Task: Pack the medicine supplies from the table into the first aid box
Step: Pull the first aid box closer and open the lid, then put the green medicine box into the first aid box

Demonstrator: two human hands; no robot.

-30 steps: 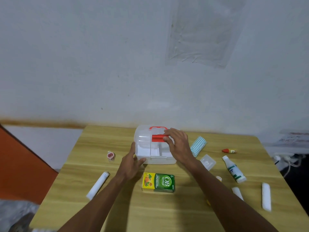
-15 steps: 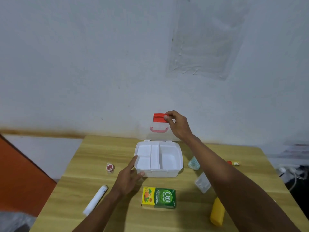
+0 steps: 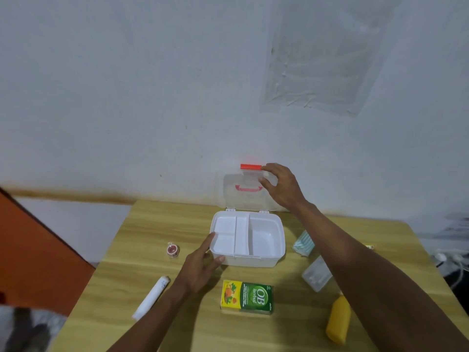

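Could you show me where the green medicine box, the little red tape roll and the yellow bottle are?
green medicine box (image 3: pixel 256 297), head view, on its green top face.
red tape roll (image 3: pixel 172 249), head view, on its red centre.
yellow bottle (image 3: pixel 338 319), head view, on its body.

My table (image 3: pixel 162 331), a light wood-grain top, stands pushed against a pale painted wall (image 3: pixel 127 85). A translucent plastic sheet (image 3: pixel 322 57), wrinkled, is fixed flat to the wall above and to my right. A brownish stain band (image 3: pixel 68 195) runs along the wall's base on my left. An orange-red panel (image 3: pixel 28 252) fills the lower left, beside the table. At the far right edge, white cables (image 3: pixel 454 260) lie off the table, blurred.
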